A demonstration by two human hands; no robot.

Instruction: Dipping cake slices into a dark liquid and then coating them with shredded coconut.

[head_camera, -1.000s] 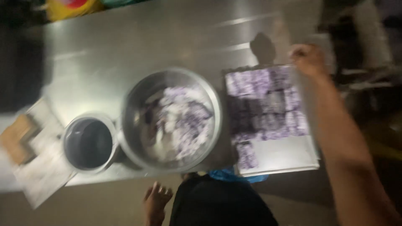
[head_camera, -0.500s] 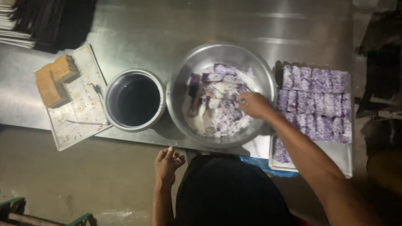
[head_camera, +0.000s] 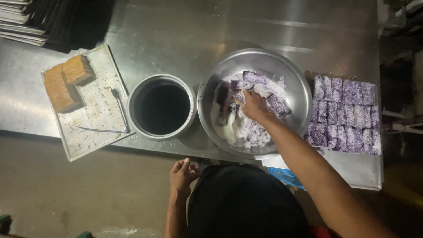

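Bare steel tabletop (head_camera: 246, 26) beyond open; near edge crowded: tray (head_camera: 94, 132), pot (head_camera: 161, 107), bowl (head_camera: 264, 59)

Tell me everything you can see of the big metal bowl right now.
The big metal bowl is round, wide and shiny, like steel, and sits upright on the steel table between the dark-filled pot and the tray of coated purple pieces. Inside lies a white powdery coating with several purple blocks on it. The right hand reaches in over the near rim and touches the blocks. Its near rim sits close to the table's edge.

Right hand (head_camera: 253, 105) stretched forward, fingers curled downward, left hand (head_camera: 183, 176) loosely open, hanging low
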